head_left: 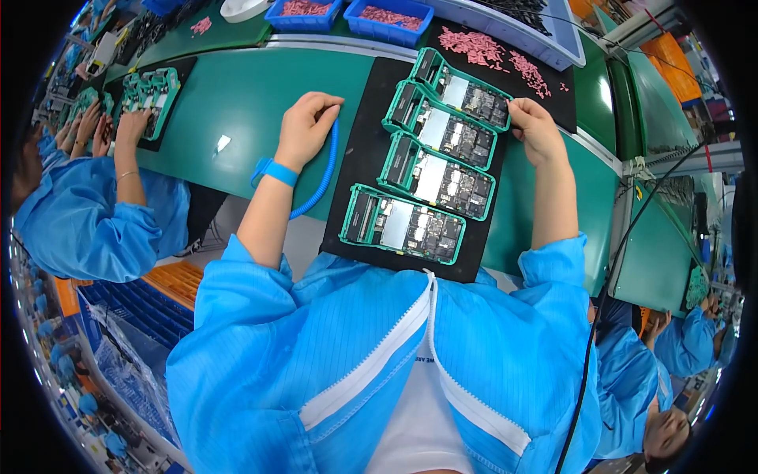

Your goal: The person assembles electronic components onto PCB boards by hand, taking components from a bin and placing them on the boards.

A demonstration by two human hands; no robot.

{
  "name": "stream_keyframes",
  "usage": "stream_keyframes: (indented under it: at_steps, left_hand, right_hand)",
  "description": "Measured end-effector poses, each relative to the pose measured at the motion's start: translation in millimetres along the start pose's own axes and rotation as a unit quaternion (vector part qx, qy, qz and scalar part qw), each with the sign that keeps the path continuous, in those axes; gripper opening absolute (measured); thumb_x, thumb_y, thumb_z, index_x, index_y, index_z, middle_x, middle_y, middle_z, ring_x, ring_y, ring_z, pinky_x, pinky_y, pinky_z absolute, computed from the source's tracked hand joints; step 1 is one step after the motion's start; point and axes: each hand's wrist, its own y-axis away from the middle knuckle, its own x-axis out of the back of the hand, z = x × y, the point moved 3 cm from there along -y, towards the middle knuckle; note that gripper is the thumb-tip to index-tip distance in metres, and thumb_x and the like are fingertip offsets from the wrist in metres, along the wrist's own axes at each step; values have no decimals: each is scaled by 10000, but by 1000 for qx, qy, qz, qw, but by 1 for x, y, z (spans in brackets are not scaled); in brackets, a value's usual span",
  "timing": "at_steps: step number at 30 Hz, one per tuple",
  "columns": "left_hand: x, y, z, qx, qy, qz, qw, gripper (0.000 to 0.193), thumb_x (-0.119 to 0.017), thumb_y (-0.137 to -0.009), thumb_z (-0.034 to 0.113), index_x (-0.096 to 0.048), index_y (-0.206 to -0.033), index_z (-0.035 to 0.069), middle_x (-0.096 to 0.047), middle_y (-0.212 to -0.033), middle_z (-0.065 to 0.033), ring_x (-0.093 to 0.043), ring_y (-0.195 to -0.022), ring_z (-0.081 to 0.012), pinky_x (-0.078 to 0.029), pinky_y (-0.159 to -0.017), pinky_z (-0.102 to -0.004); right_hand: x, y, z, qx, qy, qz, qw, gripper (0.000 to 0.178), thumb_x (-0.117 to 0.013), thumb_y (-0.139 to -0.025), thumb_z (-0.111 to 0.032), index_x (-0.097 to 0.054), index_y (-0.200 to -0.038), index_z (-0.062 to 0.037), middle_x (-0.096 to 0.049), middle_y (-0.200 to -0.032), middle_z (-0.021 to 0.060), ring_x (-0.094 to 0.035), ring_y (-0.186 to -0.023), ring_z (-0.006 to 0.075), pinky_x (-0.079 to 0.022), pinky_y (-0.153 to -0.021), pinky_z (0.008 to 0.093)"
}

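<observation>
Framed board [463, 89], likely fragile, is best rim-held. Its end is pinched by right hand [533, 126]; left hand [306, 126] is unoccupied.

This is an electronics assembly workshop. Green-framed circuit boards [422, 233], their chips bare, lie on a black mat [365, 146] over a green table [225, 110]. A blue wrist strap [278, 171] with a coiled cord [326, 180] is of the anti-static kind. Small pink parts [474, 46] lie loose near blue bins [387, 35]. Co-workers [91, 213] in blue smocks sit on both sides, and plastic crates [136, 302] stand at the lower left.
</observation>
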Motion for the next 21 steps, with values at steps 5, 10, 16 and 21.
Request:
stream_keyframes:
  at_steps: [5,10,16,21]
  left_hand:
    - [-3,-1,2,9,-21,2,1000,122,-620,-837,83,-685,-929,35,-625,-869,-78,-587,-682,-174,-474,-625,-270]
    - [-3,0,4,3,-13,1,1000,122,-624,-831,80,-685,-926,35,-625,-863,-78,-588,-680,-178,-473,-621,-270]
    - [2,0,0,-1,-3,-7,1000,114,-624,-829,63,-682,-922,33,-623,-856,-79,-589,-684,-174,-474,-626,-267]
    - [25,-2,-31,41,20,-26,999,113,-613,-847,59,-677,-931,19,-629,-887,-88,-598,-752,-171,-478,-659,-264]
  right_hand:
    - [-9,-3,-9,3,-66,-50,997,58,-610,-895,-220,-593,-873,-170,-521,-802,-101,-415,-741,42,-297,-669,248]
    - [-27,-7,-5,110,15,-41,993,107,-623,-888,-169,-591,-852,-74,-531,-808,-47,-446,-770,62,-352,-714,216]
    - [-29,18,1,179,92,82,976,112,-608,-862,-125,-576,-819,-26,-541,-765,-17,-452,-740,76,-384,-687,231]
    - [-13,63,12,164,141,247,945,136,-613,-869,-146,-590,-847,-13,-589,-916,86,-522,-913,200,-419,-802,313]
